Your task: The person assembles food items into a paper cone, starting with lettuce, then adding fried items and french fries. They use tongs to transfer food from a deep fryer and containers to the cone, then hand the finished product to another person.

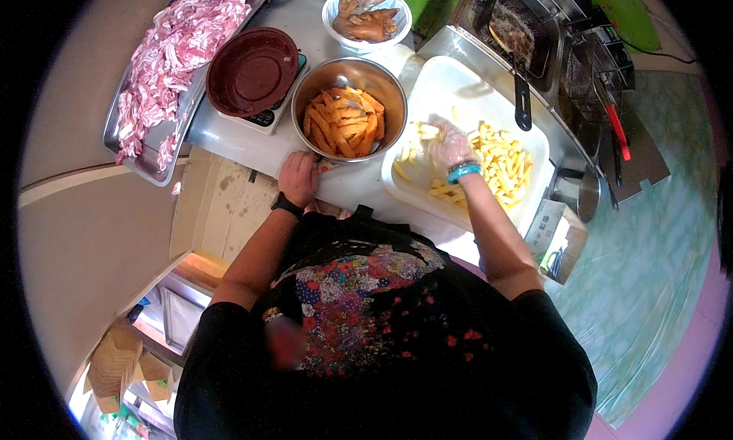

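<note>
My right hand [452, 148], in a thin clear glove with a turquoise band at the wrist, is inside a white plastic tub [427, 77]. Its fingers are closed around some pale fries, while a heap of yellow fries [504, 165] lies beside it. My left hand [298, 176], bare and with a black watch on the wrist, rests with curled fingers at the front edge of the counter [351, 184]. Just beyond it stands a round steel bowl [299, 96] holding orange, seasoned-looking strips [343, 123].
A brown bowl [252, 72] sits on a digital scale [263, 119]. Sliced raw meat [179, 50] fills a metal tray [156, 171] at far left. Behind stands a white bowl [328, 16] of browned meat. Fryer baskets [511, 39] and red-handled tongs [617, 131] are at right, above an open carton [561, 241].
</note>
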The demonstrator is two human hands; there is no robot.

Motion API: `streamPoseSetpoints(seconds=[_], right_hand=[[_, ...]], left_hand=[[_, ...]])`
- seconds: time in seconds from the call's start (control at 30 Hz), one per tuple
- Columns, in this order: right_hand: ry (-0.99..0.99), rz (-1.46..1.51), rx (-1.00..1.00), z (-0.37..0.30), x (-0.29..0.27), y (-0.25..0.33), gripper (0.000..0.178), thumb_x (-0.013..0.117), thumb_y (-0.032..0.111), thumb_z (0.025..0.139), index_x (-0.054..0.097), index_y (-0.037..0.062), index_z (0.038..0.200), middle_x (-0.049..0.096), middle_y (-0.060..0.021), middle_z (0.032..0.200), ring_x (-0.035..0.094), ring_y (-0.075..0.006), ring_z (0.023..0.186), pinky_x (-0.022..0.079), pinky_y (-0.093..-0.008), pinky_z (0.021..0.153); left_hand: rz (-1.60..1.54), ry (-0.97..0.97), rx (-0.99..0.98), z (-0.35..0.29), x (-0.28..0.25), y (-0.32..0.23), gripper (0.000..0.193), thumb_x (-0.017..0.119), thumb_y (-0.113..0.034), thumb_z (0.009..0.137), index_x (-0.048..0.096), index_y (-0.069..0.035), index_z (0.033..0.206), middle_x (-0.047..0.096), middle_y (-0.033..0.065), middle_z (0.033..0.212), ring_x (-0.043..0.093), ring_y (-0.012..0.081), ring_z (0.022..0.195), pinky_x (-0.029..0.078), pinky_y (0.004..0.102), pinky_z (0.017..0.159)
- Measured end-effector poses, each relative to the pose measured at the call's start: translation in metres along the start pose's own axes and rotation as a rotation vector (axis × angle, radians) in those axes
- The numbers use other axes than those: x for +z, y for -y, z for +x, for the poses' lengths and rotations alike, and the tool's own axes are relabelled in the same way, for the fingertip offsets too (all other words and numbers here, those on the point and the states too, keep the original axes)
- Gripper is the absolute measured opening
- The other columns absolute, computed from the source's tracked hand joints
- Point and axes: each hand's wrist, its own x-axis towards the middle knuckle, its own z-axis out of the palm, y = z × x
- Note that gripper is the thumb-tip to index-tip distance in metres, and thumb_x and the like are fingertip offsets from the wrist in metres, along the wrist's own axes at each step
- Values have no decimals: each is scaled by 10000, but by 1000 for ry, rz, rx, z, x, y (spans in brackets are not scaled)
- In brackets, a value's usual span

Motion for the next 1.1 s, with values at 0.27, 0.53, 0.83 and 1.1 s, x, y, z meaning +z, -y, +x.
streamPoseSetpoints(seconds=[0.27,0.53,0.83,1.1], right_hand=[[-52,-354,-138,5,23,46,305,478,246,766,541,86,1018,542,-153,990,524,-298,940,428,-370,815],[-40,-10,88,9,3,18,405,623,285,686,557,65,1020,601,-146,938,585,-266,812,464,-350,728],[-304,1012,685,-24,-73,-48,423,617,259,690,533,97,1072,539,-39,808,474,-146,654,388,-242,516],[-688,1151,274,4,-203,-79,254,586,208,696,559,46,889,556,-78,798,513,-166,701,413,-269,590]], left_hand=[[22,7,-16,3,4,0,117,527,-33,691,521,-34,809,506,128,771,496,309,743,421,382,650],[7,11,-6,2,4,-1,91,524,-34,700,513,-38,790,495,119,760,490,300,716,413,383,614],[-7,33,15,-2,6,6,123,533,-33,683,527,-46,805,506,106,754,496,294,710,415,377,608],[28,-20,13,3,4,-4,140,540,-30,663,517,-34,801,502,111,751,492,301,700,415,380,612]])
